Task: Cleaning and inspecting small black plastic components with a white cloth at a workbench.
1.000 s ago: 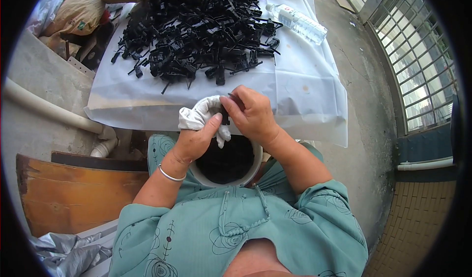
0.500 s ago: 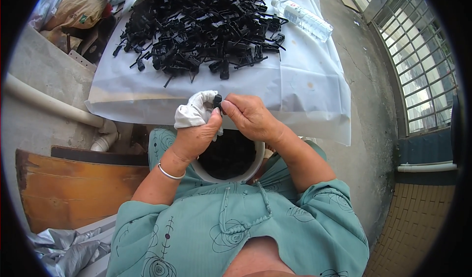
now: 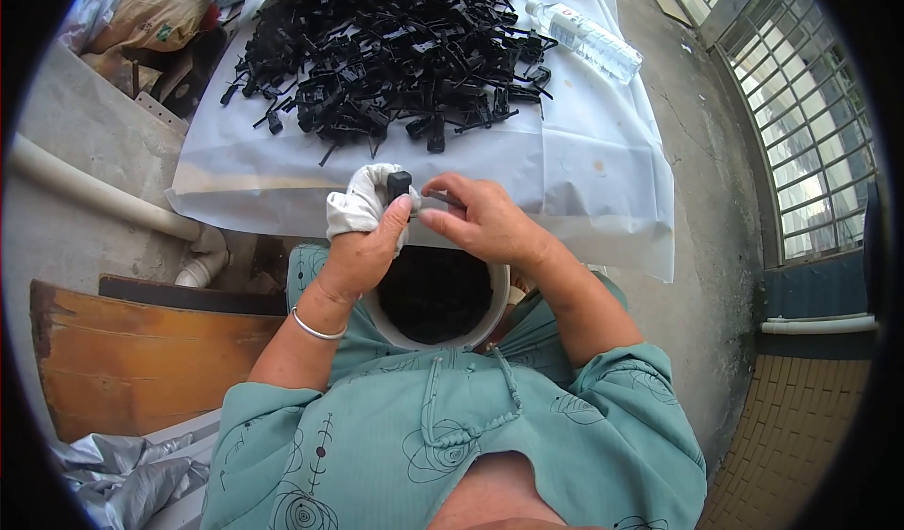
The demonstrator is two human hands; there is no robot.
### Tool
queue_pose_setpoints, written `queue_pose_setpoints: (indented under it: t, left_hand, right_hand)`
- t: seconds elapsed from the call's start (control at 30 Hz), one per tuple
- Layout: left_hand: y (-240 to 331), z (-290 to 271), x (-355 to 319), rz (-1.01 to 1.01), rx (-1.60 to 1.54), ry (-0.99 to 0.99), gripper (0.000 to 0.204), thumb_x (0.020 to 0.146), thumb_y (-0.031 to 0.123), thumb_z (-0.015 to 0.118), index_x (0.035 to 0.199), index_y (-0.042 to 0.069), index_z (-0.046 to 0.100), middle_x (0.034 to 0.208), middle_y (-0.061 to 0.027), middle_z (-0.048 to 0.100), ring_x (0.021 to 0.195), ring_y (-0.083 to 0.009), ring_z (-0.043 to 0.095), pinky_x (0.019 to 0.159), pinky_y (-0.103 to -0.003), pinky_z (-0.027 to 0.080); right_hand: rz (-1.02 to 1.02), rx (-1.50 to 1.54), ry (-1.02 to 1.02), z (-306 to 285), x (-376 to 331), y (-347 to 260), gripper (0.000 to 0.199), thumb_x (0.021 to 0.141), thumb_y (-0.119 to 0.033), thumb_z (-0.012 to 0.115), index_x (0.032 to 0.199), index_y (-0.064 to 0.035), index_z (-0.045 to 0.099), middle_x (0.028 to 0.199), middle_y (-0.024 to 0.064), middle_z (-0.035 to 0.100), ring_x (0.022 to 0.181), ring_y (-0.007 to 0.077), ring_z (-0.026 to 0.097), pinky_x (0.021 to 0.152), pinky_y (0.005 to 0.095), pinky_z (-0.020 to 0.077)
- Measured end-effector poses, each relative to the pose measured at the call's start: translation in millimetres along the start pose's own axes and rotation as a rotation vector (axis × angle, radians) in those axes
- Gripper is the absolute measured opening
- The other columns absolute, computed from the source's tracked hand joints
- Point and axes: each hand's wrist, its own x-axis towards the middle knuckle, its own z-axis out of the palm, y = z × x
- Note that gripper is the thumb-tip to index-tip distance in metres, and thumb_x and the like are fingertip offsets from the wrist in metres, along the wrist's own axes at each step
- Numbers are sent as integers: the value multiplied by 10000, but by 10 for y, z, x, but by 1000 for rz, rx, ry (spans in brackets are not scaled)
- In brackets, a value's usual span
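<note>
My left hand is closed on a small black plastic part, which stands up past the thumb. Bunched white cloth covers the fingers of that hand; its thumb is bare. Close beside the part on the right, my right hand has its thumb and forefinger a little apart. A thin grey sliver shows between them, its kind too small to make out. Below both hands a white bucket between my knees holds dark contents. Across the table lies a big heap of black plastic parts with thin stems.
White sheeting covers the table and hangs over its near edge. A clear plastic bottle lies at the right of the heap. Stuffed sacks, a white pipe and a brown board are on the left; a barred window is on the right.
My left hand has shifted slightly left and turned, so more of the black part shows. The right thumb and forefinger have drawn apart and moved off the part.
</note>
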Motion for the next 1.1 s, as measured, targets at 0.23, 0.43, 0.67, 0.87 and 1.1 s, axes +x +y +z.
queue_pose_setpoints:
  t: [0.23,0.43,0.67,0.87,1.1]
  left_hand:
    - [160,27,14,-272,-95,-15,282,904,76,438,1182,31,433,810,-17,540,544,-39,422,462,-180,361]
    - [245,30,-4,-386,-236,-201,281,869,86,419,1140,19,452,765,-2,482,601,-31,398,512,-186,360]
    - [59,35,15,5,234,-118,264,851,79,444,1110,32,459,788,6,476,630,-25,382,531,-175,358]
    - [141,-17,-16,-474,-261,-175,300,838,79,435,1126,-3,455,877,-25,523,758,-79,458,677,-216,424]
    - [5,-4,-11,-24,181,-150,283,847,32,402,1124,13,453,856,-12,492,669,-53,425,587,-185,377]
  right_hand:
    - [-353,-42,174,19,14,192,142,778,-104,662,875,-12,615,627,72,560,568,115,544,510,282,412]
    - [-42,198,103,53,20,58,122,805,-115,653,809,-19,579,622,20,534,531,88,433,496,250,379]
    - [-282,88,118,123,35,149,147,831,-141,631,794,-17,563,584,-1,453,545,69,389,494,241,364]
    - [-63,247,62,126,-1,91,123,839,-128,617,813,-14,579,602,0,480,567,51,402,502,232,369]
    - [-168,168,88,109,24,-17,201,859,-157,552,740,6,552,592,138,527,519,264,504,522,341,419]
